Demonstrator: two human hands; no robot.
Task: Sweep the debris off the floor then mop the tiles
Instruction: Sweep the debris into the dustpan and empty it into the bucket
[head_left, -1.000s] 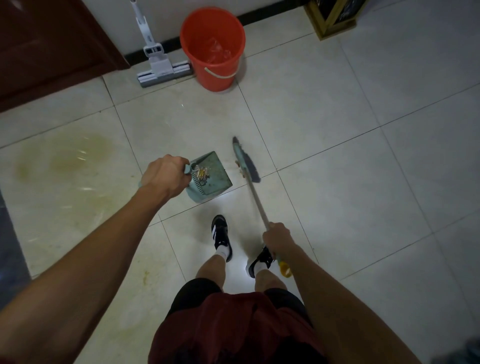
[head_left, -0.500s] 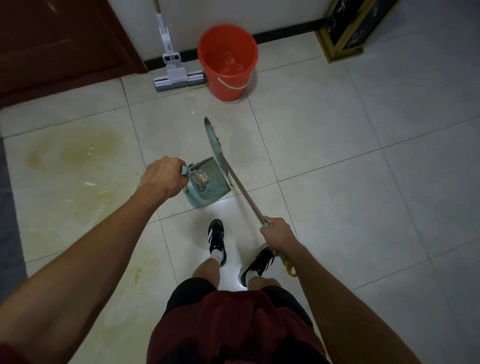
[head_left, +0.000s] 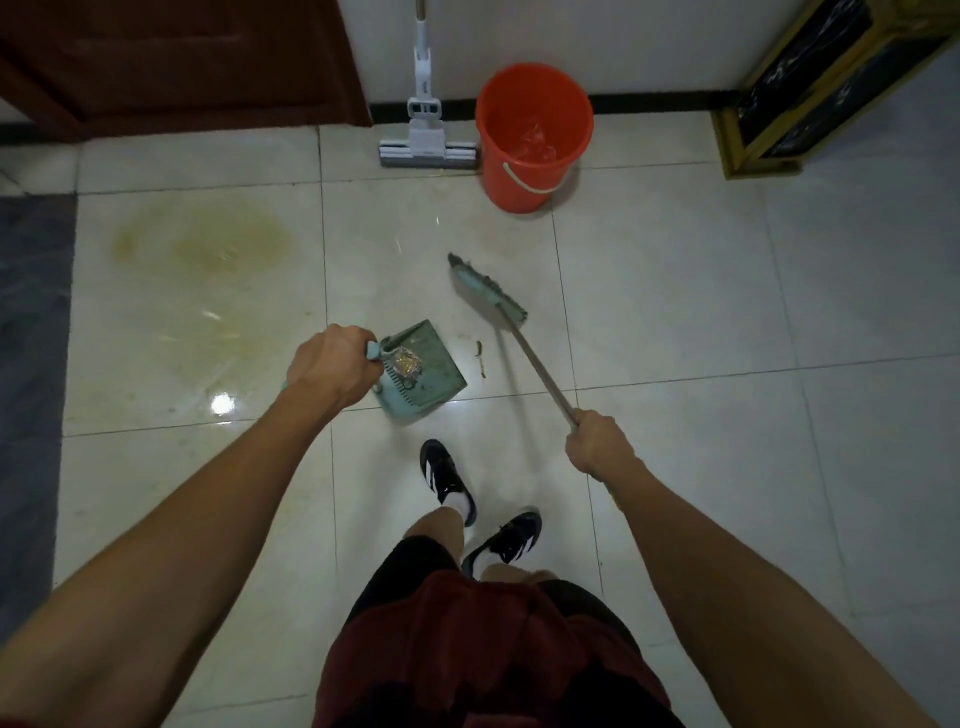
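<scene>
Dustpan (head_left: 423, 371) low at floor, mouth facing right toward broom head (head_left: 487, 292) — set to catch sweep. Crumpled wrapper (head_left: 406, 362) already in pan near handle end. Loose debris strip (head_left: 481, 358) on tile between pan lip and broom, likely next target. Left hand (head_left: 332, 368) fisted tight round pan handle. Right hand (head_left: 600, 448) fully wrapped round broom stick (head_left: 540, 375), head angled out past debris. Mop (head_left: 427, 140) and orange bucket (head_left: 535, 136) parked at wall, untouched; stain (head_left: 208, 244) remains on tiles, mopping not started.
</scene>
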